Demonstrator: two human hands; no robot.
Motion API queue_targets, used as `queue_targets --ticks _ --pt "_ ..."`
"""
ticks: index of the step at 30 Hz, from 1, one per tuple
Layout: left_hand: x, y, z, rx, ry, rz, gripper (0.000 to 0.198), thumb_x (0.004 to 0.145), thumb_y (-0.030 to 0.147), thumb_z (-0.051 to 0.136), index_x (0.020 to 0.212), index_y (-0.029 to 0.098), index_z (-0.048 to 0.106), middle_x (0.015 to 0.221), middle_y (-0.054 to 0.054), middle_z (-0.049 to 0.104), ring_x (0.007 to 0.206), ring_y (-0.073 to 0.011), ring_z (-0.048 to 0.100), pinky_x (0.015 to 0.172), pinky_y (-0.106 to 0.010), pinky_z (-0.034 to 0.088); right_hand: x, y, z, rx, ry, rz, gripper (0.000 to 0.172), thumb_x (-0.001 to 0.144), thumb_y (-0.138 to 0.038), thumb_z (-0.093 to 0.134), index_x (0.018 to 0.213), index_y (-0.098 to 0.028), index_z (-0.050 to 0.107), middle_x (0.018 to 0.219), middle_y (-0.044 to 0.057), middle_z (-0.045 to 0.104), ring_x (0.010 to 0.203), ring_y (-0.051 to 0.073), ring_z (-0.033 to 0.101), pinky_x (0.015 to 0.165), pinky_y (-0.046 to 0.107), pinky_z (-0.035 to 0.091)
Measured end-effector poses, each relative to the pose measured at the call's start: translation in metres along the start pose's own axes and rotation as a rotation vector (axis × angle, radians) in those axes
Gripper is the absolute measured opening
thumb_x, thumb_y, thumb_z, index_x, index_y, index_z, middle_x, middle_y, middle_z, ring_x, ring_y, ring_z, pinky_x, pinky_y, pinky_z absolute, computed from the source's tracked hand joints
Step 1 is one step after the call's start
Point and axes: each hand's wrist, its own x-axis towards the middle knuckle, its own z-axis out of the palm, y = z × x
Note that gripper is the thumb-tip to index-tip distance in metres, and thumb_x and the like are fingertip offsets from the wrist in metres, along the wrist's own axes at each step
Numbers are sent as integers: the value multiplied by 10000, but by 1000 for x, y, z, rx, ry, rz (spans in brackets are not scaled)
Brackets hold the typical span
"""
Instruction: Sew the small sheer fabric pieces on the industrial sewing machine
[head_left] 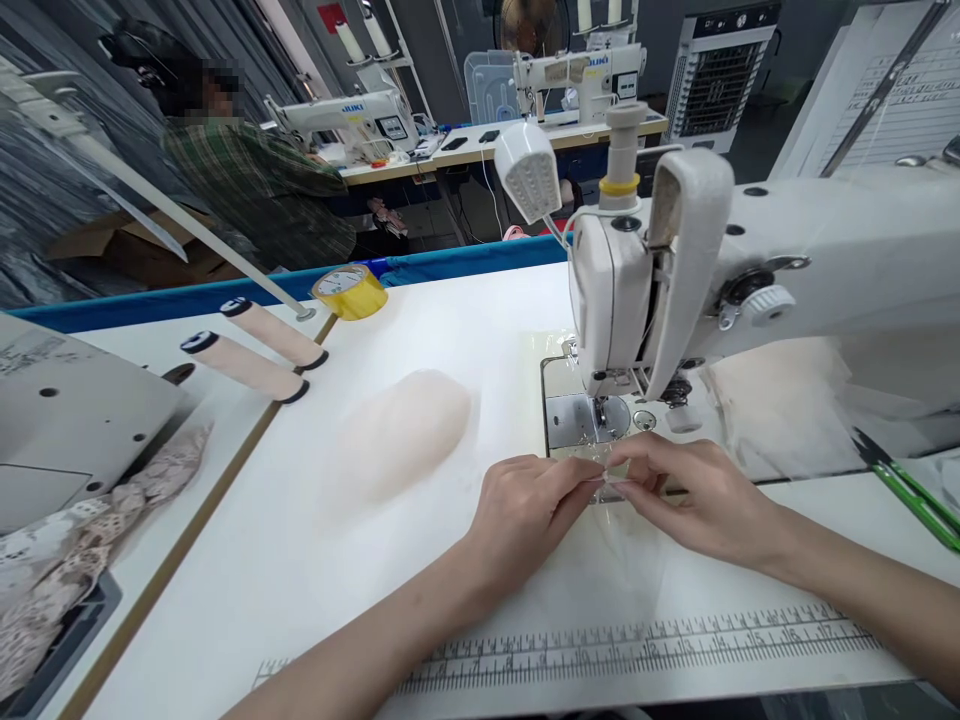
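Observation:
My left hand [517,515] and my right hand [694,490] meet just in front of the presser foot [601,418] of a white sewing machine [609,290]. Thumb and forefinger of each are pinched together on a small bit of thin, sheer pale fabric [607,481]. The fabric is nearly transparent, so its outline over the white tabletop is hard to make out. Beyond the fingertips lies the metal needle plate [568,420]. To the left, a pale beige sheer piece [412,435] with a rounded shape rests flat, touched by neither hand.
Two beige thread cones [247,368] and a yellow tape roll [350,292] are at the left. Green-handled thread snips [911,490] and sheer fabric [780,400] lie right. A printed ruler [570,655] runs along the front edge. Another person [247,180] sits at a machine behind.

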Motion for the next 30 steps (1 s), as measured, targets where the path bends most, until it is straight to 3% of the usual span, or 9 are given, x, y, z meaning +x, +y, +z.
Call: queue_targets --ticks 11,30 --pt "-1 0 2 17 12 -3 145 942 233 483 864 198 599 578 61 632 477 -73 554 502 -198 394 0 0 2 -3 29 -26 107 920 -207 477 1020 -217 517 721 -17 615 570 98 545 517 214 454" --pt "0 0 5 1 94 46 122 927 230 526 841 184 599 524 84 552 430 -57 465 477 -185 356 0 1 3 44 6 -9 155 922 -187 481 1070 -210 520 678 -38 583 572 88 543 518 202 436"
